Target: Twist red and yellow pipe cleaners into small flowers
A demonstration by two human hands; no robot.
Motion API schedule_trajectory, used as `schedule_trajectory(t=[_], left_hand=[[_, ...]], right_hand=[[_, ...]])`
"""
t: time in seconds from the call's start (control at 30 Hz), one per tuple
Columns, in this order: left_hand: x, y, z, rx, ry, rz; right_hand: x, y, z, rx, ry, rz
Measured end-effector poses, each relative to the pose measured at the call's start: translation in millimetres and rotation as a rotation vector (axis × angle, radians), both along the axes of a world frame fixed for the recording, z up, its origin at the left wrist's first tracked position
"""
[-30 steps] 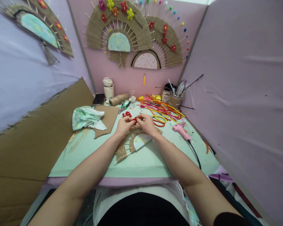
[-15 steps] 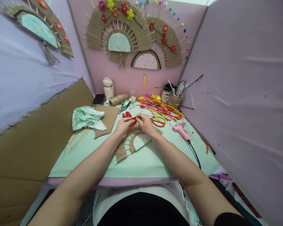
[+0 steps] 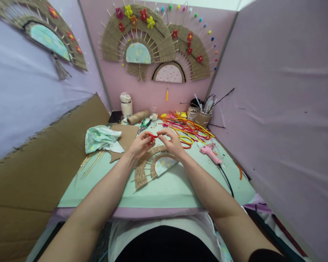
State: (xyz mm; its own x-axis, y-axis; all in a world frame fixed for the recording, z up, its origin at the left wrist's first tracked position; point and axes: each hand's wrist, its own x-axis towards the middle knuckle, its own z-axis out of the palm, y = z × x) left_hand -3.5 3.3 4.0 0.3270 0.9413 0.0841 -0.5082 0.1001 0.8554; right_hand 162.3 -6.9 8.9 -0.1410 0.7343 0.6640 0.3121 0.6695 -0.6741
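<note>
Above the middle of the desk [image 3: 177, 193], the left hand [image 3: 141, 145] grasps a small red fuzzy piece [image 3: 152, 137] between thumb and fingers, and the right hand [image 3: 172, 142] has its grip pinched on the piece's right end. Fingertips cover much of it, so its exact shape is hard to make out. Lower down, a twine-woven fan [image 3: 153, 169] lies on the desk, its right end hidden by the right hand and wrist. That hand also blocks the scissors' [image 3: 190, 137] blades; mainly handle loops show. A crumpled patterned cloth [image 3: 101, 139] overlaps the cardboard sheet [image 3: 129, 134]. The wall fan [image 3: 71, 54] at upper left is cut off by the frame. Room to move lies between the twine-woven fan and the desk's front edge, and between the right forearm and the pink glue gun [image 3: 211, 154]. A cardboard panel [image 3: 43, 156] bounds the left side.
</note>
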Motion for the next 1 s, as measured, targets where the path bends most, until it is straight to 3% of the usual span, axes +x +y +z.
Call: schedule_trajectory(t=[0.17,0.57,1.0], left_hand=[[-2,-1,-1.3,0.059,-0.036,-0.097],[-12,5,-5.4,0.181,0.026,-0.175],[-16,5,-2.4,0.244,0.166,-0.176]], right_hand=[[-1,-7,5.2,0.120,-0.118,0.013],[-4,-8,4.1,0.166,-0.128,0.041],[-3,-7,2.1,0.089,-0.140,0.042]])
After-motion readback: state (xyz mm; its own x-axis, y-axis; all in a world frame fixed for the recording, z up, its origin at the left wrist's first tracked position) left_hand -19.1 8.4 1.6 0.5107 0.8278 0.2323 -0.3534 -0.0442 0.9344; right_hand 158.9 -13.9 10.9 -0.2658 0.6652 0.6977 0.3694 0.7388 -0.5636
